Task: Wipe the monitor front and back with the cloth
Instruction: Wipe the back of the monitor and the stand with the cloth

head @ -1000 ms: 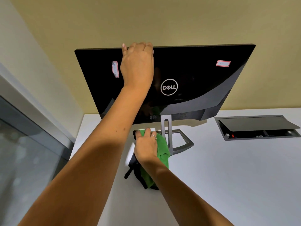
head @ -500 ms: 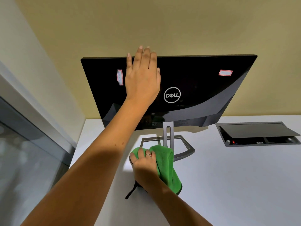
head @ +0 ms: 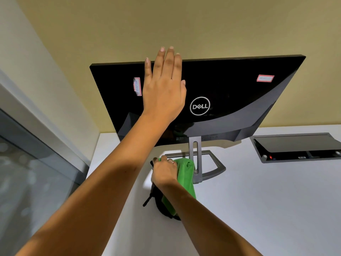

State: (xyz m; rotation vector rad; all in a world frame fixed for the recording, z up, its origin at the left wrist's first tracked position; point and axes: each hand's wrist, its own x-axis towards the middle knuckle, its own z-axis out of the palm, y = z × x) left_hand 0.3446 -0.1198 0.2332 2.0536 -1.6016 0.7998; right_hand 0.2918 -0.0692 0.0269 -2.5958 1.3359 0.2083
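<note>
- Nearest: right hand (head: 164,172) low on the table (head: 258,209), fingers curled round the green cloth (head: 186,179), just beside the stand (head: 196,159).
- Dark strap (head: 147,199) under the cloth, identity unclear.
- Further up: left hand (head: 164,89) flat, fingers straight and together, against the monitor (head: 230,93) back, fingertips past the top edge.
- Monitor above and beyond the cloth, long axis left-right, back facing the camera.
- Cloth hand below the panel; likely needs to go straight up.
- Far right: open cable box (head: 299,147).

Glossy black plastic monitor (head: 230,93) back, matt grey metal stand (head: 197,159), soft green cloth (head: 186,174), smooth matt white table (head: 258,209), paper stickers (head: 265,78)
</note>
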